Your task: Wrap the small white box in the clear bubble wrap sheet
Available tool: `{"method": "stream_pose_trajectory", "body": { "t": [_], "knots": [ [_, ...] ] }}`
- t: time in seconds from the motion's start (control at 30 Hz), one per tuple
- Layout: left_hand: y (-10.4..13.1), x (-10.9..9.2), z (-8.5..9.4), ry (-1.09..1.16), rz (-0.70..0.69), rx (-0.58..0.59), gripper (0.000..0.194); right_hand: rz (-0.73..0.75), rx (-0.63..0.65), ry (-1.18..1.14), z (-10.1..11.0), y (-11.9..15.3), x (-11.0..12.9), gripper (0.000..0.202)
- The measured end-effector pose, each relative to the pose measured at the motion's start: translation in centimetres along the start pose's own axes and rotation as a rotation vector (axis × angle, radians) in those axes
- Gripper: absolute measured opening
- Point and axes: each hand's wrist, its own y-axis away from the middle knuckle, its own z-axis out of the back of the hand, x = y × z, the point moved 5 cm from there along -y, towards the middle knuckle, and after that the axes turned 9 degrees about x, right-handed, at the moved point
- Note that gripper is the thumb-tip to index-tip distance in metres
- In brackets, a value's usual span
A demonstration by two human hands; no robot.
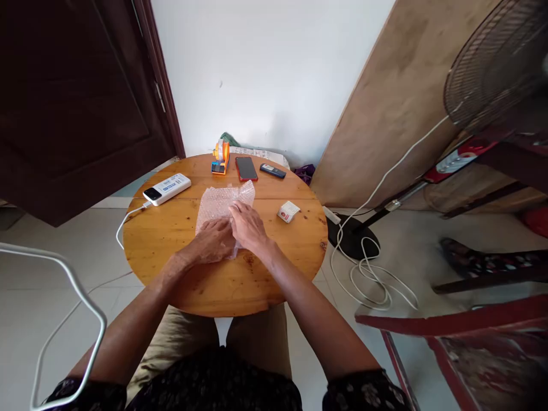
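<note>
A sheet of clear bubble wrap [220,202] lies on the round wooden table [274,279]. My left hand [214,238] rests across its lower part, palm down with the fingers pointing right. Beside it, my right hand [248,224] touches the wrap's right side, its fingers bent and close together over the plastic. The two hands meet near the wrap's lower right edge. What lies beneath the hands is hidden, and the right fingertips are too small to read clearly.
An orange tape dispenser [220,158], a dark phone [246,169] and a small dark device [273,170] lie at the back. A white power bank [167,189] with a cable is left; a small white packet [288,211] is right. A fan [496,63] stands right.
</note>
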Motion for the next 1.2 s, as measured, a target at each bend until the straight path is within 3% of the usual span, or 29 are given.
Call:
{"method": "stream_pose_trajectory", "body": {
  "t": [0.1, 0.17, 0.33, 0.47, 0.6, 0.7, 1.2],
  "knots": [
    [2.1, 1.3, -0.2, 0.013, 0.080, -0.029, 0.055, -0.020, 0.100, -0.001, -1.9, -0.7, -0.5, 0.026],
    [3.7, 2.1, -0.5, 0.000, 0.154, -0.042, 0.056, -0.030, 0.100, -0.006, -2.4, -0.1, -1.2, 0.026],
    [6.0, 2.8, -1.4, 0.001, 0.177, -0.139, 0.058, 0.008, 0.127, -0.001, -1.4, 2.0, -3.1, 0.032],
    [6.2, 2.7, -1.8, -0.008, 0.171, -0.219, 0.057, 0.068, 0.187, -0.025, -1.0, 2.7, -4.9, 0.032],
    [6.2, 2.6, -1.7, -0.028, 0.161, -0.249, 0.056, 0.048, 0.054, -0.072, -1.7, 3.1, -6.0, 0.037],
    [6.2, 2.5, -1.5, -0.042, 0.188, -0.246, 0.055, 0.054, -0.026, -0.090, -2.3, 3.5, -6.0, 0.033],
    [5.7, 2.5, -1.0, -0.067, 0.238, -0.260, 0.055, 0.054, -0.082, -0.118, -2.4, 3.0, -5.8, 0.027]
  ]
}}
